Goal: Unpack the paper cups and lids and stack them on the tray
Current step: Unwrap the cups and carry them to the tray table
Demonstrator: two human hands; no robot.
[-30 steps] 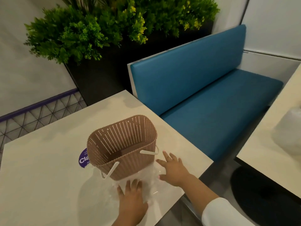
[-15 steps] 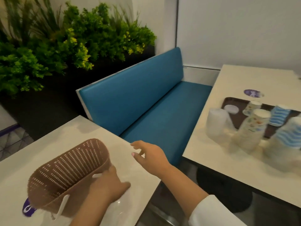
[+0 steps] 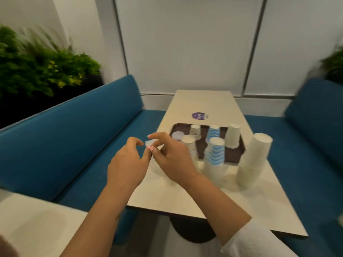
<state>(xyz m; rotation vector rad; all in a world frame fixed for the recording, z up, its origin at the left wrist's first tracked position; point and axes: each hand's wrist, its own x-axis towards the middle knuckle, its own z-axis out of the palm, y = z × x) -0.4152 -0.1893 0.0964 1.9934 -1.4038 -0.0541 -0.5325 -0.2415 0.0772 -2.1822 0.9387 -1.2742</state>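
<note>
A brown tray (image 3: 239,152) lies on the beige table (image 3: 204,197). On it stand a patterned cup (image 3: 195,131), a blue-striped cup (image 3: 213,132), a white cup (image 3: 233,135) and a pale lid (image 3: 177,135), all upside down. Three taller cup stacks stand in front of the tray: patterned (image 3: 191,145), blue-striped (image 3: 215,154) and white (image 3: 254,160). My left hand (image 3: 128,164) and right hand (image 3: 171,156) meet left of the stacks, fingertips pinching a bit of clear wrapper (image 3: 149,143). What hangs below the wrapper is hidden by my hands.
Blue benches run along both sides of the table, the left one (image 3: 74,138) between me and it. A second pale table corner (image 3: 37,229) is at the lower left. A purple sticker (image 3: 199,115) marks the table beyond the tray. Plants (image 3: 37,71) stand at the left.
The view has swung right, from the brown basket table to the cup table. Both hands left the basket and plastic there and came together at the clear wrapper.
</note>
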